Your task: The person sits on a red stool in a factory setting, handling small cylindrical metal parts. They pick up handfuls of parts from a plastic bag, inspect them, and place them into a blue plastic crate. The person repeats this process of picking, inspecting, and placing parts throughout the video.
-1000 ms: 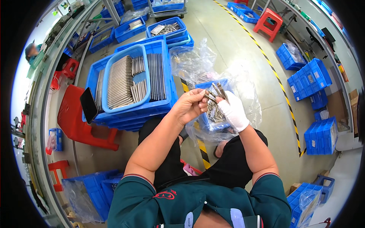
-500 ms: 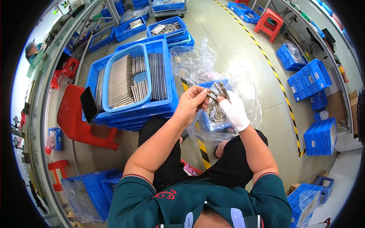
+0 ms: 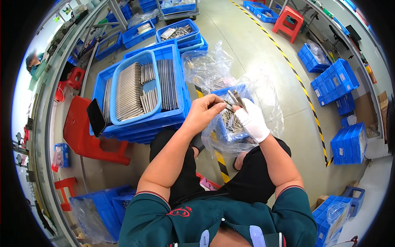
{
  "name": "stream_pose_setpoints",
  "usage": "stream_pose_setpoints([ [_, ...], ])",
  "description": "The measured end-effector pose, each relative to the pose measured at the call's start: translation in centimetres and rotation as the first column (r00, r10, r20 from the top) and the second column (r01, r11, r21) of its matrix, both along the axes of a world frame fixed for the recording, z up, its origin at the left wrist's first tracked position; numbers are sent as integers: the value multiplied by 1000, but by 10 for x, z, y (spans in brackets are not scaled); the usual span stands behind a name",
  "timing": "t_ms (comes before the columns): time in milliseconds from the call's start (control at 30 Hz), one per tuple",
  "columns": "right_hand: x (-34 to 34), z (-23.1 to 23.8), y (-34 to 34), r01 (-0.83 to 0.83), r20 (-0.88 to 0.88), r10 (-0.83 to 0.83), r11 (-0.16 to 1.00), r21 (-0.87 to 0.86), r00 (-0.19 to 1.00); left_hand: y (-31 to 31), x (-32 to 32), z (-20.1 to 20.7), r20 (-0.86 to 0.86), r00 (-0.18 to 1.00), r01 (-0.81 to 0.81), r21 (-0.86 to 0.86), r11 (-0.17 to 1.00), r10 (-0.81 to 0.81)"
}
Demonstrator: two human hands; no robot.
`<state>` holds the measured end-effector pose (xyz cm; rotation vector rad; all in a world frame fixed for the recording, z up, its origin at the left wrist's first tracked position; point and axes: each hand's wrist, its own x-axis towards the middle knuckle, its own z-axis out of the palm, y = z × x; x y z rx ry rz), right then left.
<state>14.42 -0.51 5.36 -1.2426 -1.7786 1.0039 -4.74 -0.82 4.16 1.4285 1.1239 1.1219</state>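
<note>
Several slim silver metal rods (image 3: 238, 98) are bunched in this person's white-gloved right hand (image 3: 253, 121), fingers curled round them, right above a rectangular blue plastic bin (image 3: 222, 91). Bare left hand (image 3: 204, 112) has thumb and forefinger pinching what looks like one rod's end, though it's pretty tiny from where I'm standing. Bin's got a jumble of loose rods (image 3: 233, 124), with crumpled clear plastic sheeting (image 3: 269, 111) around it. Off to the left, a rounded light-blue plastic tray (image 3: 158, 88) with neat rows of rods (image 3: 129, 94) sits on stacked blue plastic crates (image 3: 180, 92), plus a black phone-shaped slab (image 3: 96, 117) tilted at the near-left corner. Further left's a red plastic stool (image 3: 80, 129).
</note>
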Motion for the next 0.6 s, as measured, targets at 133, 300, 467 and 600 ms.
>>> stream_pose_setpoints([
  [133,9,-1,3,-4,11,4,1000,2,1000,6,-11,0,174,968,-174,-60,983,182],
  [300,8,4,1,-20,91,19,1000,12,996,2,-6,4,279,960,6,-150,989,36],
  [467,5,0,-1,-79,85,74,996,53,994,3,-4,-1,244,969,69,-150,986,-31],
  [600,5,4,-2,-114,149,103,991,67,983,2,-7,1,220,974,88,-163,983,-51],
])
